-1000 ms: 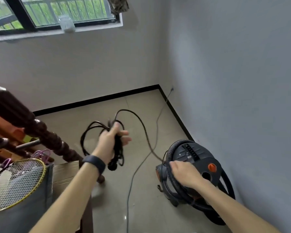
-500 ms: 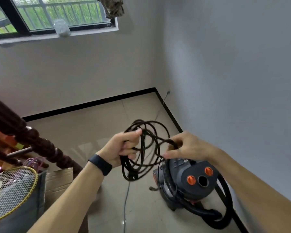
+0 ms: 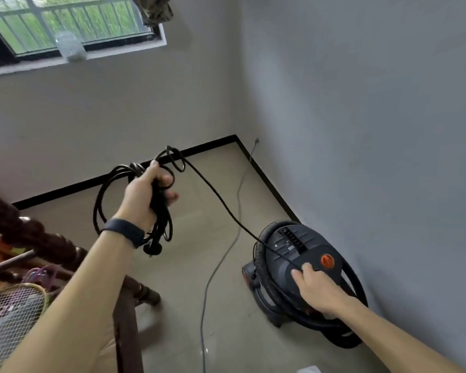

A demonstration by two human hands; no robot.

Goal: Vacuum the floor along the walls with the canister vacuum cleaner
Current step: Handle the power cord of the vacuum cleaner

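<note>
One coiled cord (image 3: 160, 222) is clenched in the left grip (image 3: 143, 195); its strand is stretched rightward to the canister vacuum (image 3: 293, 246) at the right edge of the floor (image 3: 186, 278), where the hold of the right grip (image 3: 318, 289) cannot be told.

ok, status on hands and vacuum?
Left hand grips coiled black power cord. Right hand pinches its strand atop dark grey canister vacuum. Thin grey cable lies across floor.

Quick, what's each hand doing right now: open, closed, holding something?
Left hand: gripping the coiled power cord.
Right hand: apparently pinching that cord's taut end atop the vacuum.
</note>
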